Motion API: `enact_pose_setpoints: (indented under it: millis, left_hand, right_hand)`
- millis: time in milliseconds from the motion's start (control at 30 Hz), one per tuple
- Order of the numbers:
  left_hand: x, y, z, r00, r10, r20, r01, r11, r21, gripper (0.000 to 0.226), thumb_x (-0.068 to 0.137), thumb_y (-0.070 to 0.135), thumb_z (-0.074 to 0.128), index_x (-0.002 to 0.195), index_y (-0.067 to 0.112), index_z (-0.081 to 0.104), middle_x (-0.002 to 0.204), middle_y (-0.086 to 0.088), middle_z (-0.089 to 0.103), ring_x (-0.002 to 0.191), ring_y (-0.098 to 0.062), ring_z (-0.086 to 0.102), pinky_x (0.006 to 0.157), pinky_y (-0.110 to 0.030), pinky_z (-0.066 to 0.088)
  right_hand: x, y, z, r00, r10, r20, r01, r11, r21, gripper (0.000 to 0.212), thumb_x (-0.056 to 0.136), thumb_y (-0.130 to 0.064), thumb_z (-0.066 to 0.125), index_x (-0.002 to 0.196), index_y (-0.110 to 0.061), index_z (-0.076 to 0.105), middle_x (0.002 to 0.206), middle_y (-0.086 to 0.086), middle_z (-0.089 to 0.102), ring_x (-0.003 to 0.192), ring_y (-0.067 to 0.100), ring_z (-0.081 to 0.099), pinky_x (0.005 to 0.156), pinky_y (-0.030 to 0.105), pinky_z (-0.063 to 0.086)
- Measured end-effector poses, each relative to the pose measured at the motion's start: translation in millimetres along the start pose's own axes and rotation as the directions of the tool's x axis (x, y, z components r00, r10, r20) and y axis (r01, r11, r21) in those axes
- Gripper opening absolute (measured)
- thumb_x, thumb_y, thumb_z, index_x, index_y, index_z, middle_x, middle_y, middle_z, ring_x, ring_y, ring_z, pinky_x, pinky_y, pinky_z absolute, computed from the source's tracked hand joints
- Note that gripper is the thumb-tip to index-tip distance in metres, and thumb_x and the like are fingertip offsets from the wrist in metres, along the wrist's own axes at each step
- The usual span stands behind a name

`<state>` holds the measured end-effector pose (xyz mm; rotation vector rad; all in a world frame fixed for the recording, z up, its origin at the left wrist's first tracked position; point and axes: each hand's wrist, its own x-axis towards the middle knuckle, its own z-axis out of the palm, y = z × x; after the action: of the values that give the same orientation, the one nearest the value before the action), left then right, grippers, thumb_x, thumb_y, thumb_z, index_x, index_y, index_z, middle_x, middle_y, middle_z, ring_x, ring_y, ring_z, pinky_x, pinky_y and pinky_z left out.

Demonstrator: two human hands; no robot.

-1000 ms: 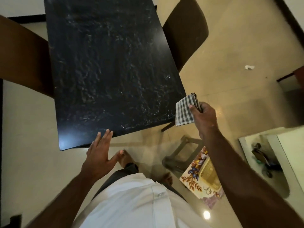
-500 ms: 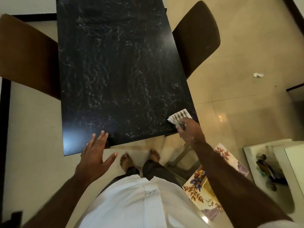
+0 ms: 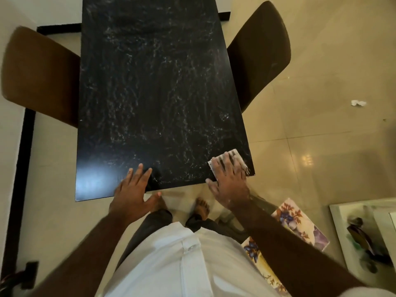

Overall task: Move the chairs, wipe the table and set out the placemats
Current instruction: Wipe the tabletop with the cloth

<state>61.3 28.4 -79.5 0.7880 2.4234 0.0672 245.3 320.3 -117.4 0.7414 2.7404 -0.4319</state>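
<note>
A black marble-patterned table (image 3: 154, 93) stretches away from me. At its near right corner lies a folded checked cloth (image 3: 232, 158), and my right hand (image 3: 228, 183) presses flat on it with straight fingers. My left hand (image 3: 134, 190) rests open on the table's near edge, fingers spread. One brown chair (image 3: 40, 76) stands at the left side and another brown chair (image 3: 261, 50) at the right side. Floral placemats (image 3: 300, 224) lie low at my right, partly hidden by my arm; what they rest on I cannot tell.
A white scrap of paper (image 3: 358, 103) lies on the tiled floor at right. A white cabinet or box (image 3: 364, 236) with dark items inside stands at the lower right. A black floor border (image 3: 23, 168) runs along the left. My bare feet stand just before the table.
My right hand brought the cloth down from the air onto the table's near right corner and flattened over it. My left hand moved forward onto the table edge.
</note>
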Motion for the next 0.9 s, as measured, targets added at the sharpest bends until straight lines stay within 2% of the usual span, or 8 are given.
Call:
enact_pose_setpoints:
  millis: [67,133,267,433,567,733,833,900]
  left_hand:
    - [8.2,6.4,-1.7,0.999,-0.001,0.053,-0.001,0.999,0.033,0.098,0.097,0.085,0.04,0.175,0.037,0.003,0.182,0.004,-0.014,0.169,-0.032,-0.005,0.133,-0.064,0.019]
    - [14.2,12.0,-3.1,0.994,-0.021,0.11,0.016,0.999,0.047,0.097,0.099,0.081,0.045,0.175,0.037,0.003,0.182,0.003,-0.016,0.17,-0.032,-0.005,0.131,-0.065,0.021]
    - [21.3,14.9,-2.3,0.979,-0.048,0.2,0.039,0.998,0.05,0.096,0.101,0.077,0.049,0.175,0.036,0.006,0.182,0.004,-0.019,0.169,-0.032,-0.008,0.129,-0.068,0.024]
    - [25.1,10.7,0.8,0.975,-0.029,0.222,0.027,1.0,0.01,0.095,0.101,0.073,0.055,0.175,0.035,0.009,0.181,0.005,-0.023,0.169,-0.034,-0.014,0.129,-0.068,0.022]
    - [27.5,8.5,2.2,0.976,-0.017,0.219,0.018,1.0,-0.003,0.095,0.101,0.072,0.056,0.175,0.034,0.01,0.181,0.003,-0.022,0.168,-0.036,-0.014,0.132,-0.066,0.017]
    - [27.9,6.2,5.9,0.979,-0.021,0.205,0.017,1.0,0.019,0.094,0.101,0.074,0.054,0.175,0.036,0.01,0.181,0.005,-0.021,0.169,-0.035,-0.013,0.128,-0.07,0.024]
    - [30.7,3.6,6.1,0.987,-0.006,0.159,-0.005,0.998,0.069,0.094,0.1,0.076,0.053,0.175,0.038,0.011,0.183,0.004,-0.017,0.169,-0.035,-0.007,0.125,-0.072,0.027]
    - [36.1,1.0,5.2,0.992,0.027,0.123,-0.038,0.995,0.093,0.095,0.1,0.076,0.052,0.175,0.037,0.009,0.183,0.003,-0.017,0.169,-0.036,-0.006,0.128,-0.071,0.024]
  right_hand:
    - [-6.6,0.1,12.6,1.0,0.005,0.022,-0.005,1.0,0.0,0.087,0.104,-0.078,0.034,0.176,-0.038,0.005,0.185,0.009,-0.007,0.168,0.046,-0.007,0.13,0.07,0.018]
    - [-12.7,6.3,20.8,1.0,0.014,0.001,-0.014,1.0,0.001,0.089,0.102,-0.081,0.033,0.176,-0.042,0.0,0.184,0.005,-0.015,0.168,0.045,-0.013,0.13,0.07,0.013]
    - [-15.5,24.9,18.0,0.992,0.12,-0.023,-0.12,0.992,0.029,0.092,0.099,-0.086,0.03,0.175,-0.045,0.0,0.184,0.006,-0.017,0.168,0.045,-0.013,0.129,0.069,0.013]
    - [7.7,47.7,4.5,0.98,0.196,0.026,-0.197,0.978,0.067,0.092,0.1,-0.086,0.031,0.173,-0.046,-0.006,0.182,0.008,-0.025,0.168,0.045,-0.013,0.131,0.071,0.017]
    - [29.1,26.7,2.7,0.972,0.236,0.013,-0.236,0.967,0.099,0.097,0.098,-0.089,0.03,0.174,-0.042,-0.008,0.18,0.01,-0.028,0.166,0.044,-0.022,0.132,0.069,0.006]
    - [31.9,-19.4,12.1,0.992,0.117,0.046,-0.121,0.988,0.099,0.099,0.098,-0.088,0.032,0.174,-0.041,-0.011,0.181,0.01,-0.025,0.166,0.044,-0.022,0.133,0.069,0.003]
    - [21.3,-30.1,20.1,0.997,0.066,0.04,-0.069,0.996,0.061,0.097,0.099,-0.086,0.036,0.174,-0.042,-0.007,0.182,0.009,-0.023,0.167,0.045,-0.018,0.132,0.07,0.01]
    - [15.8,-25.5,19.7,0.999,0.044,-0.006,-0.044,0.999,0.03,0.093,0.1,-0.083,0.039,0.175,-0.043,0.002,0.184,0.01,-0.014,0.168,0.046,-0.007,0.13,0.072,0.018]
